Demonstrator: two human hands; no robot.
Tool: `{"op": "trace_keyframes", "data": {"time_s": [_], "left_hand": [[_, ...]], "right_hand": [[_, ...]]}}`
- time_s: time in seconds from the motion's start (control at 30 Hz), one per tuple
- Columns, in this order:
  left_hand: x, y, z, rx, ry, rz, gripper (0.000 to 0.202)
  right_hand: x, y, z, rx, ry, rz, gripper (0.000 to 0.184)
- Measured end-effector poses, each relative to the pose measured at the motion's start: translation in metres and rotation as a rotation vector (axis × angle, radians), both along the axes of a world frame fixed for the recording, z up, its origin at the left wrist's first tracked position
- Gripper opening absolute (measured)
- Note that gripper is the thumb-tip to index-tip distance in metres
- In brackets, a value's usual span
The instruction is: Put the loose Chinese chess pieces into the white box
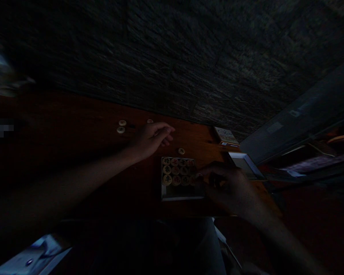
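A small square box [180,195] lies on the dark red-brown table [83,126], holding several round Chinese chess pieces [172,170] in rows. My right hand [226,187] rests at the box's right edge, fingers curled against the pieces; what it pinches is hidden in the dark. My left hand [153,137] reaches out over the table beyond the box, fingers bent together, close to a loose piece [181,151]. Two more loose pieces [121,126] lie to its left, and another piece [150,121] sits by its knuckles.
The box lid [245,164] lies to the right of the box. A small printed card or packet [226,135] sits at the table's far right. A dark stone wall [189,57] rises behind the table. A pale object [37,256] shows at the bottom left.
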State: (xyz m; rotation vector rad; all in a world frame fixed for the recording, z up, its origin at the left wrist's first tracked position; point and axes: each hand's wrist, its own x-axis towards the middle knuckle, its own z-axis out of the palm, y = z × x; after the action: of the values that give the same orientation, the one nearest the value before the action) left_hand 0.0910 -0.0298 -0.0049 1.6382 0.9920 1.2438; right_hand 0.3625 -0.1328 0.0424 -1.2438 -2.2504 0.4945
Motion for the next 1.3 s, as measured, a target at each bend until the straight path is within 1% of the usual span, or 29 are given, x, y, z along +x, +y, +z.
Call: {"op": "trace_keyframes", "data": {"time_s": [0.2, 0.37, 0.6, 0.77, 0.9, 1.0, 1.07, 1.13, 1.2, 1.23, 1.3], "left_hand": [[-0.001, -0.001, 0.002, -0.019, 0.016, 0.008, 0.03], [-0.002, 0.0, 0.002, -0.034, 0.022, 0.008, 0.03], [-0.002, -0.002, 0.003, -0.021, 0.018, 0.003, 0.028], [-0.005, -0.001, 0.012, -0.029, 0.006, 0.074, 0.026], [-0.016, 0.009, 0.021, -0.002, -0.066, 0.198, 0.026], [-0.024, 0.018, 0.024, 0.053, -0.087, 0.313, 0.025], [-0.028, 0.023, 0.024, 0.094, -0.082, 0.364, 0.024], [-0.032, 0.026, 0.022, 0.13, -0.048, 0.396, 0.023], [-0.036, 0.03, 0.02, 0.168, 0.005, 0.421, 0.023], [-0.039, 0.033, 0.019, 0.188, 0.031, 0.437, 0.023], [-0.048, 0.039, 0.016, 0.227, 0.08, 0.473, 0.023]], "right_hand": [[-0.002, 0.0, -0.01, 0.084, -0.068, 0.063, 0.014], [0.0, -0.001, -0.013, 0.171, -0.13, 0.111, 0.021], [0.0, 0.0, -0.015, 0.192, -0.104, 0.15, 0.018], [-0.003, 0.0, -0.01, 0.192, -0.099, 0.119, 0.014], [0.004, 0.005, 0.003, 0.237, -0.069, 0.047, 0.006], [0.004, 0.027, 0.017, 0.2, -0.046, -0.051, 0.008], [-0.006, 0.054, 0.023, 0.154, 0.041, -0.076, 0.012], [-0.024, 0.089, 0.024, 0.095, 0.135, -0.061, 0.016], [-0.044, 0.123, 0.016, 0.047, 0.247, -0.097, 0.02], [-0.053, 0.138, 0.01, 0.016, 0.285, -0.088, 0.021], [-0.064, 0.161, -0.009, 0.01, 0.341, -0.068, 0.019]]}}
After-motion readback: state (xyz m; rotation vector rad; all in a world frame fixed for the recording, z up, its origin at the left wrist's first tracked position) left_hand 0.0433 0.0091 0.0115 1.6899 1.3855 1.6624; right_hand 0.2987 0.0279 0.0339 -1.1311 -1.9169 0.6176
